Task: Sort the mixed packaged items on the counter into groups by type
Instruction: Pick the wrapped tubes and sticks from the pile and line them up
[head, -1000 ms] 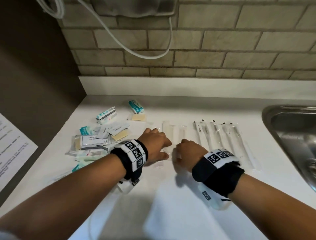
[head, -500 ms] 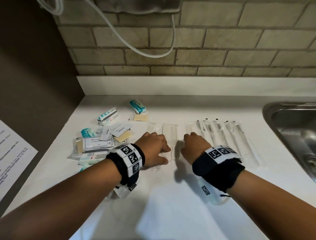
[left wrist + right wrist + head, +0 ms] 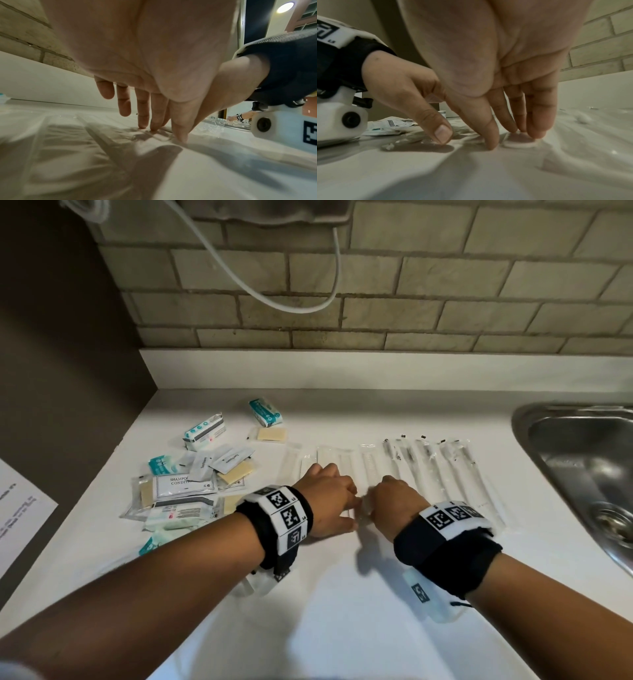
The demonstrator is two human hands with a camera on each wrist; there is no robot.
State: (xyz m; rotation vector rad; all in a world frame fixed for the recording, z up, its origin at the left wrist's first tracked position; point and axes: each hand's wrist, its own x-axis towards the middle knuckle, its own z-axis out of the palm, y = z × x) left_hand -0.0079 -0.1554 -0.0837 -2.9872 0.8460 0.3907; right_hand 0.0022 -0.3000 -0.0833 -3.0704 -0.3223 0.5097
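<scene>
**Two bare arms with bands and little cameras**

The person's arms are bare, with no sleeves. Each wrist wears a wide black cloth band. On top of the left band (image 3: 278,522) sits a white strip with black square code marks. The right band (image 3: 445,546) has the same white strip with black marks. Under each wrist hangs a small white plastic box (image 3: 281,125) with a round black lens and one more black square mark on its side.

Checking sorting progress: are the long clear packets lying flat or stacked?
Flat: the long clear packets lie side by side in a row on the counter.
</scene>
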